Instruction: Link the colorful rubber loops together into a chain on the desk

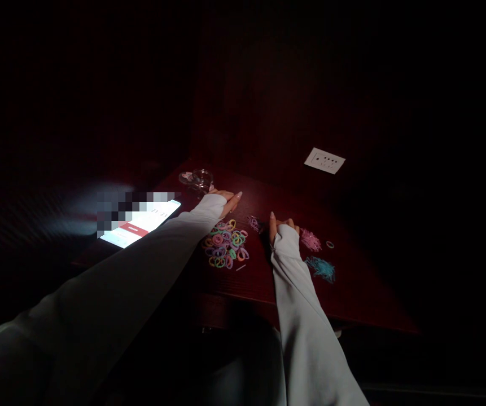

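Note:
My left hand [230, 204] is over the table's far side, just right of a small clear glass jar [202, 179]. Its thumb points away from the partly hidden fingers, and I see nothing held. My right hand [284, 224] rests low over the tabletop, thumb apart and the other fingers bent, with no held thing showing. It lies between a small purple heap [253, 223] of bands and a pink heap [310, 239] of thin bands. Between my arms is a pile of multicoloured hair ties [226, 245]. Teal thin bands [322, 269] lie beside my right wrist.
A lit phone [162, 217] stands at the left behind my left sleeve. A lone ring-shaped band [329, 245] and a short pale stick [241, 268] lie on the dark red table [365, 299]. A white socket plate [324, 160] is on the wall. Surroundings are very dark.

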Demonstrator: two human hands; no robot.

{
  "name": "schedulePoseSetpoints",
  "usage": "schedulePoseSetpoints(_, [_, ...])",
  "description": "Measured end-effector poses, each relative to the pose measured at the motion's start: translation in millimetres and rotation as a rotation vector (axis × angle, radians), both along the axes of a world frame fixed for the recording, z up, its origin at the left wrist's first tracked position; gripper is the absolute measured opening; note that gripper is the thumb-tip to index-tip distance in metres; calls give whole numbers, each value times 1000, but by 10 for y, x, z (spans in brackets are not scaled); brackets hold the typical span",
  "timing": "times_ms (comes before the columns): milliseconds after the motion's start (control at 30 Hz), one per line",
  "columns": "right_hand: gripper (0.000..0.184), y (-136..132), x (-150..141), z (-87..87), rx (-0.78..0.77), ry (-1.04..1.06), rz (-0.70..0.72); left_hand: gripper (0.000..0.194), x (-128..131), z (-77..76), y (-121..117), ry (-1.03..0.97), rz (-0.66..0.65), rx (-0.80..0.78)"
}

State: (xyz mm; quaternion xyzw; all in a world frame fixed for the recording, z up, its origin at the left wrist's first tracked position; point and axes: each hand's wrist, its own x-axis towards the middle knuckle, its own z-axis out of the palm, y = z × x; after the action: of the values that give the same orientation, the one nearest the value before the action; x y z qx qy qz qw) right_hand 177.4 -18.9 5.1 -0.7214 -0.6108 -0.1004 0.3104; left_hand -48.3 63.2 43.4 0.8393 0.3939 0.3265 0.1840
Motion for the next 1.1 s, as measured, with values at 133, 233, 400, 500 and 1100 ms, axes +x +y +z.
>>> schedulePoseSetpoints(133, [54, -26, -82, 12, 4, 36, 35, 56, 6, -13, 22, 5, 30, -24])
schedulePoseSetpoints(233, [50, -56, -123, 69, 27, 60, 53, 57, 2, -27, 43, -23, 66, -26])
schedulePoseSetpoints(400, [58, -106, -181, 179, 40, 105, -4, 59, -16, -25, 48, -52, 98, -33])
schedulePoseSetpoints(500, [59, -147, -264, 196, 35, 90, 65, 60, -13, -35, 55, -85, 113, -26])
schedulePoseSetpoints(1100, [35, -201, -334, 190, 40, 0, 257, 64, -24, -97, 144, -44, 78, -35])
